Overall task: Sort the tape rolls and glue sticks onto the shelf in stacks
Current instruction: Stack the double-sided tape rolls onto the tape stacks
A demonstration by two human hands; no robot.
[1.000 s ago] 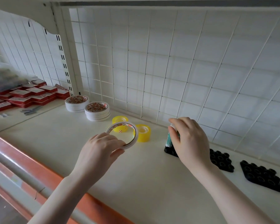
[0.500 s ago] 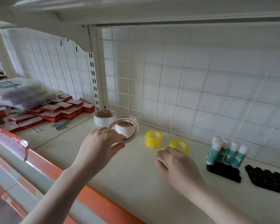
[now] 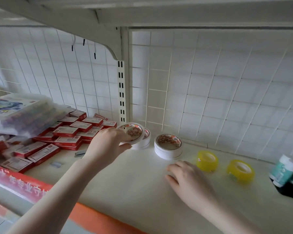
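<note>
1. The cream shelf (image 3: 134,186) ran across the whole view, with an orange front edge, a white wire-grid back panel (image 3: 218,92) behind it and a slotted upright (image 3: 121,92) between two bays.
2. A heap of small red-and-white boxes (image 3: 66,132) filled the left bay, with a stack of clear plastic packs (image 3: 22,114) lying on top of it at far left.
3. The left hand (image 3: 107,146) reached in from the lower left, fingers and thumb curled round the rim of a white tape roll (image 3: 131,133). That roll was tilted and sat over the left stack of white rolls (image 3: 145,141) near the upright; whether it already rested on the stack could not be told.
4. The right hand (image 3: 189,181) hovered low over the shelf, palm down, fingers relaxed and slightly spread, holding nothing. Its fingertips were near the second stack.
5. That second stack of white tape rolls (image 3: 168,147) stood just right of the first, apart from it.
6. Two yellow tape rolls stood singly further right: one (image 3: 207,160) just beyond the right hand, the other (image 3: 240,171) near it and closer to the glue.
7. Glue sticks (image 3: 284,168) with teal bodies and white caps stood upright in a black holder (image 3: 287,190) at the right edge, partly cut off.
8. Loose strips of staples (image 3: 79,153) lay on the shelf beside the boxes.
</note>
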